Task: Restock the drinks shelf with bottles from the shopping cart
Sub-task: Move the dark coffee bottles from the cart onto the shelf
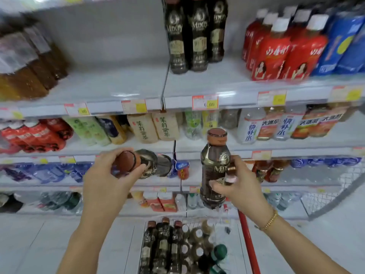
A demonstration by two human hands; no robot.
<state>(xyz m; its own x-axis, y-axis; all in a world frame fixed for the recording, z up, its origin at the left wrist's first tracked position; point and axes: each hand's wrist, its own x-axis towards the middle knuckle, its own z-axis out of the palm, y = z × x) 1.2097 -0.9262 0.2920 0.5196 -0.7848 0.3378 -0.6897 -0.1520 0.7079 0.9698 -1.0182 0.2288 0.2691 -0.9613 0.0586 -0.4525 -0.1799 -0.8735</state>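
Observation:
My left hand (110, 171) grips a dark drink bottle (150, 165) near its brown cap, and the bottle lies sideways with its base pointing right. My right hand (237, 182) holds a second dark bottle (214, 169) upright by its body, brown cap on top. Both hang in front of the shelves, below the upper shelf (118, 89). On that shelf three matching dark bottles (195, 36) stand in a row, with a bare stretch to their left. The shopping cart (177, 248) below holds several more of these bottles.
Red bottles (280, 50) and blue packs (343, 40) stand right of the dark row; amber bottles (25, 66) stand at far left. Lower shelves are crowded with tea and water bottles. The cart's red handle bar (249, 246) runs under my right forearm.

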